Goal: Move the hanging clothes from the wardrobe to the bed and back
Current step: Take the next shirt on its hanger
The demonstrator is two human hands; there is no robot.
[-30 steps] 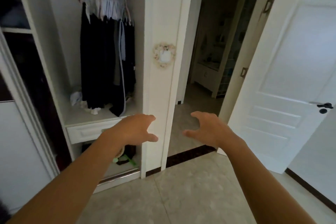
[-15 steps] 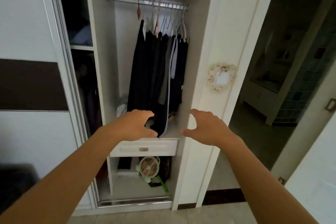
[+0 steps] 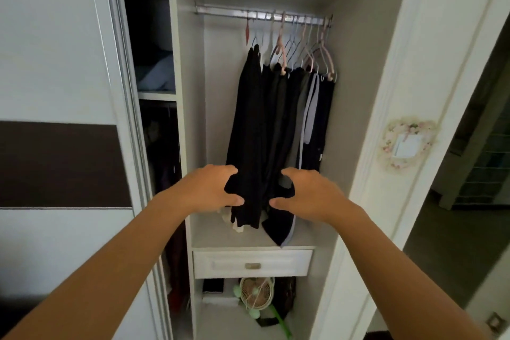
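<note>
Fingers (image 3: 230,171) of both hands spread, flanking hanging clothes (image 3: 276,130); drawer (image 3: 252,263), fan (image 3: 256,294) below.

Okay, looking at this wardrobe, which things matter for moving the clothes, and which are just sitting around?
For the job: hanging clothes, hangers, rail, left hand, right hand.
Lying about: small fan, drawer, folded bedding, light switch.

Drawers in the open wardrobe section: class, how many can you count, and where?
1. The single white drawer sits below the hanging clothes and above the small fan. The sliding door may hide others.
</note>
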